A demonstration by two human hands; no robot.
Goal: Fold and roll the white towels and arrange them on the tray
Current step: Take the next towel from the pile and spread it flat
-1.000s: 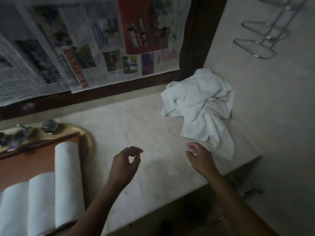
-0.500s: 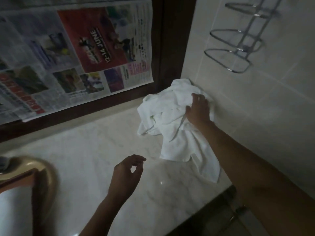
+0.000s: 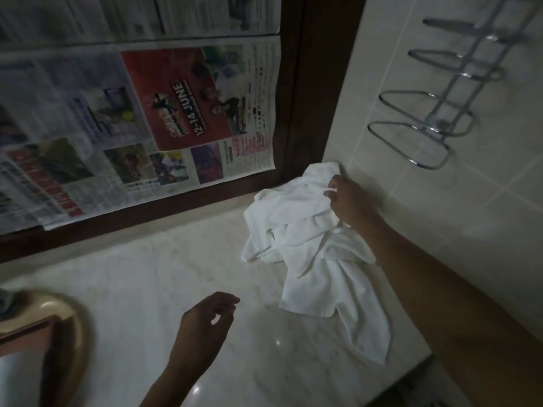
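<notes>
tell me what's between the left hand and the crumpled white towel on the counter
Only bare pale marble counter, seen in the head view: the left hand holds nothing, apart from the crumpled white towel, which the right hand grips.

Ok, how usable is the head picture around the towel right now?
Head view: dim all over; the crumpled towel and the right hand pinching it read clearly; the left hand is slightly soft; the tray at lower left is blurred; small glare spots on the counter; the wall rack softens toward the corner.
</notes>
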